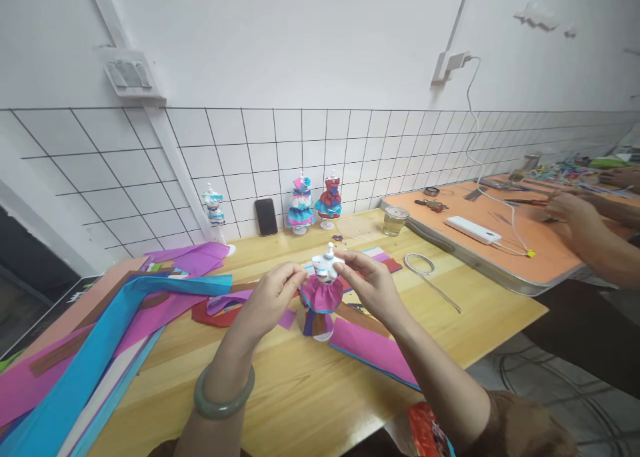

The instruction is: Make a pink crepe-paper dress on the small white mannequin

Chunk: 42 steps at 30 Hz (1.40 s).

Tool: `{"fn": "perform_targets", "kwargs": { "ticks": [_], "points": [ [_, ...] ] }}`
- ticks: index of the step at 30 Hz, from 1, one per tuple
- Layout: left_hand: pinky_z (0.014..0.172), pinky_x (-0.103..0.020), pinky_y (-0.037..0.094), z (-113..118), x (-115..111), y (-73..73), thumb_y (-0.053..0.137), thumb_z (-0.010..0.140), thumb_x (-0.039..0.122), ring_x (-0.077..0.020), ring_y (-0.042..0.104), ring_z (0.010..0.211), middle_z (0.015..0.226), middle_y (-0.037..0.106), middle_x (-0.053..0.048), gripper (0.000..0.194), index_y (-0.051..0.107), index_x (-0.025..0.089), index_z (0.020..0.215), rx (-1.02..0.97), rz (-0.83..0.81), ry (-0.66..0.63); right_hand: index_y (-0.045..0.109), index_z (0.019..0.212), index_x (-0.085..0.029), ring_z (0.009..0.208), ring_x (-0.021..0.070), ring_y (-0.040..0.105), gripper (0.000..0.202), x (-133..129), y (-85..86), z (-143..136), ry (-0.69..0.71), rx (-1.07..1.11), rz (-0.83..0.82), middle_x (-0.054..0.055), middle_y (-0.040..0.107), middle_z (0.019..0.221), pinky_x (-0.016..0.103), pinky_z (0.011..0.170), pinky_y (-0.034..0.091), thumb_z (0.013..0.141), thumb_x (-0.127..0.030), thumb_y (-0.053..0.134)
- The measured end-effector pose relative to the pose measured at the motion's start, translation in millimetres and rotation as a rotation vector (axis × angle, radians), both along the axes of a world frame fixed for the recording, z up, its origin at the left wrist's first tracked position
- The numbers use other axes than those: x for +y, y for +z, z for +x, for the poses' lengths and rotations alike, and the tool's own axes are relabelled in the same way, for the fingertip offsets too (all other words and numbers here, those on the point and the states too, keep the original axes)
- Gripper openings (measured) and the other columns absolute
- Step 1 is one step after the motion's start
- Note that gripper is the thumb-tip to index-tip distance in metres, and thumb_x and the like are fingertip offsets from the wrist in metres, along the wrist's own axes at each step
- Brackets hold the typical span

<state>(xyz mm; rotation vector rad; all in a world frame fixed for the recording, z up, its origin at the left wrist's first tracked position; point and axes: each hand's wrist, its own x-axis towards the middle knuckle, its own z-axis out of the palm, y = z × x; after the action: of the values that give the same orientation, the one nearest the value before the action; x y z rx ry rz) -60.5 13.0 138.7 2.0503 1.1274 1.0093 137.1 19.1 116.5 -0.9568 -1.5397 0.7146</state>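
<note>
A small white dress-form mannequin [325, 267] stands upright on its round base in front of me, wearing a gathered pink skirt [323, 294] with a blue lower edge. My right hand [369, 285] is closed on its shoulder with thumb and fingers. On the other side, my left hand [278, 290] pinches at the mannequin's waist; whatever lies between those fingertips is too small to make out. A folded pink strip [373, 350] with a blue underside lies beside the base. Brown and purple pieces [316, 323] show below the skirt.
Long coloured strips [107, 330] cover the left of the wooden table. Two dressed mannequins [301, 207], a barer one [214, 210], a phone [266, 217] and a glass cup [395, 221] stand at the back. A wire coil [420, 264] lies right. Another person's hand [573, 210] is over the orange table.
</note>
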Motion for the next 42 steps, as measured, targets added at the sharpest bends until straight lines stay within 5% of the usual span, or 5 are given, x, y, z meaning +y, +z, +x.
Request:
{"fn": "perform_targets", "kwargs": {
  "ticks": [8,21,29,35,42],
  "points": [
    [0.078,-0.029,0.046,0.7,4.7,-8.2,0.051,0.085,0.027,-0.0168,0.061,0.088,0.097,0.063,-0.003,0.019,0.061,0.021,0.101,-0.122,-0.081,-0.017,0.067,0.103,-0.02,0.091,0.0188,0.064,0.025,1.0,-1.8,0.1,0.024,0.018,-0.005,0.006,0.069,0.102,0.033,0.081,0.051,0.083,-0.034,0.061],
    [0.053,-0.021,0.031,4.4,0.6,-6.2,0.042,0.09,0.035,-0.0094,0.043,0.056,0.066,0.05,0.004,0.025,0.056,0.019,0.103,-0.14,-0.019,0.106,0.067,0.102,-0.02,0.088,0.0198,0.064,0.027,4.3,-6.9,0.2,0.013,0.057,-0.01,0.007,0.069,0.1,0.034,0.08,0.051,0.082,-0.037,0.063],
    [0.057,-0.024,0.031,4.3,0.9,-1.7,0.037,0.093,0.039,-0.0106,0.043,0.058,0.06,0.046,0.003,0.037,0.045,0.018,0.064,0.044,0.064,0.135,0.068,0.102,-0.02,0.088,0.02,0.064,0.027,4.9,-7.9,-0.9,-0.004,0.037,0.001,0.007,0.069,0.1,0.035,0.08,0.051,0.082,-0.037,0.062],
    [0.063,-0.024,0.035,2.0,1.7,-3.7,0.036,0.093,0.032,-0.0113,0.048,0.066,0.068,0.051,0.003,0.028,0.048,0.019,0.072,0.018,0.03,0.071,0.067,0.104,-0.022,0.091,0.0205,0.064,0.027,5.9,-9.0,-0.3,0.011,0.046,0.001,0.007,0.069,0.103,0.036,0.082,0.051,0.082,-0.038,0.062],
    [0.07,-0.027,0.047,1.8,5.0,-13.4,0.054,0.083,0.028,-0.0147,0.06,0.077,0.083,0.064,-0.002,0.014,0.06,0.017,0.088,-0.255,-0.176,-0.046,0.067,0.103,-0.022,0.092,0.0211,0.064,0.027,5.4,-10.1,0.8,0.022,0.052,0.001,0.007,0.069,0.103,0.036,0.083,0.051,0.082,-0.038,0.063]
  ]
}}
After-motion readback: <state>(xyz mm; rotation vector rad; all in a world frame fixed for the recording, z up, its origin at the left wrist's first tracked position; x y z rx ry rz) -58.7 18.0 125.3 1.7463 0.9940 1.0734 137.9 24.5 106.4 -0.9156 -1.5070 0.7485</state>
